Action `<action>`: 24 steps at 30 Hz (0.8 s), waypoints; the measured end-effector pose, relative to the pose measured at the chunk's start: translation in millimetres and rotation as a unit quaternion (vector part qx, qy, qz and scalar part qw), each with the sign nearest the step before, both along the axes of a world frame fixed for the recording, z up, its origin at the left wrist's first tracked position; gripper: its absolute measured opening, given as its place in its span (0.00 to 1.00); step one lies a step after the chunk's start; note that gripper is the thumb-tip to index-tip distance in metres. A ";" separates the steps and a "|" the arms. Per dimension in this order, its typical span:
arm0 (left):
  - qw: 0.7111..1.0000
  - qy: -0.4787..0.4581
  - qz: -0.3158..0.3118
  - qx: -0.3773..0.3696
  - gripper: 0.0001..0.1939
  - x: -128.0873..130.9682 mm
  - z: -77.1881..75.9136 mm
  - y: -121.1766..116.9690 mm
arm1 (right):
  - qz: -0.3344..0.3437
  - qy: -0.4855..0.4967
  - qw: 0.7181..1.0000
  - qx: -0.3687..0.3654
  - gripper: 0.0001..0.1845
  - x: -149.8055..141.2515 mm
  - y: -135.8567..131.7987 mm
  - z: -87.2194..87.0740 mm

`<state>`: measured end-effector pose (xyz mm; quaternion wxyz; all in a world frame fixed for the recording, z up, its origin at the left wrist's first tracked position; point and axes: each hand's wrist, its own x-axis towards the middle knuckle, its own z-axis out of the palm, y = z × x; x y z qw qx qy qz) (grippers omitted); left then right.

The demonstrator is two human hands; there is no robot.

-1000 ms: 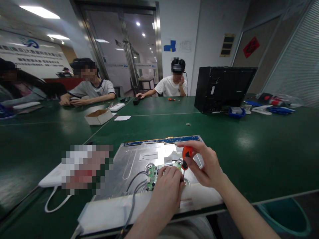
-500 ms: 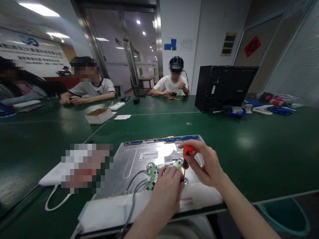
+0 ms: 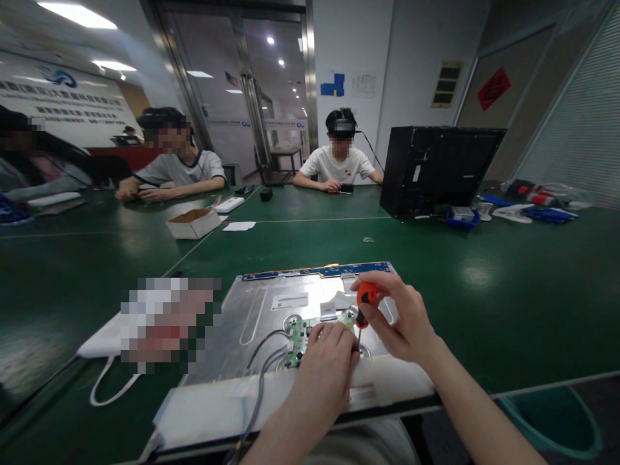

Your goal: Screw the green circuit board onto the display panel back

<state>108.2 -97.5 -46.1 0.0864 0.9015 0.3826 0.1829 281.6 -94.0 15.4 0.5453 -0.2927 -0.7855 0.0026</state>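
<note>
My right hand [image 3: 404, 316] is closed around the red and black handle of a screwdriver [image 3: 367, 296]. The shaft points down, nearly upright, to the right edge of a green circuit board [image 3: 299, 336]. My left hand [image 3: 332, 352] lies over the board with its fingers bent and together, the fingertips close by the screwdriver's tip. What those fingertips grip, if anything, is hidden. Beneath both hands is a flat metal panel [image 3: 232, 329], with a blue circuit strip [image 3: 290, 272] along its far edge. Dark cables [image 3: 261, 381] run from the green board toward me.
To the left lies a white device [image 3: 104, 336] with a cable, partly blurred out. Beyond are an open white box [image 3: 194, 225], a paper slip [image 3: 239, 226] and a large black monitor housing [image 3: 440, 171]. Several people sit around the green table [image 3: 508, 278]. A teal bin [image 3: 552, 420] stands below, right.
My hands and the screwdriver hold nearly the same pose over the board. Across the table, the person in white has lowered a raised hand and stretched that arm toward the black housing.
</note>
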 end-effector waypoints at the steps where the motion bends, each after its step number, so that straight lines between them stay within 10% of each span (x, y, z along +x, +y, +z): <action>1: 1.000 -0.001 -0.001 0.000 0.10 0.1 -0.4 0.2 | -0.002 0.002 1.000 0.003 0.18 -0.3 0.1 -0.1; 24: 1.000 0.000 0.001 0.015 0.11 1.9 0.0 0.3 | -0.003 -0.006 1.000 -0.004 0.16 -0.1 -0.9 1.1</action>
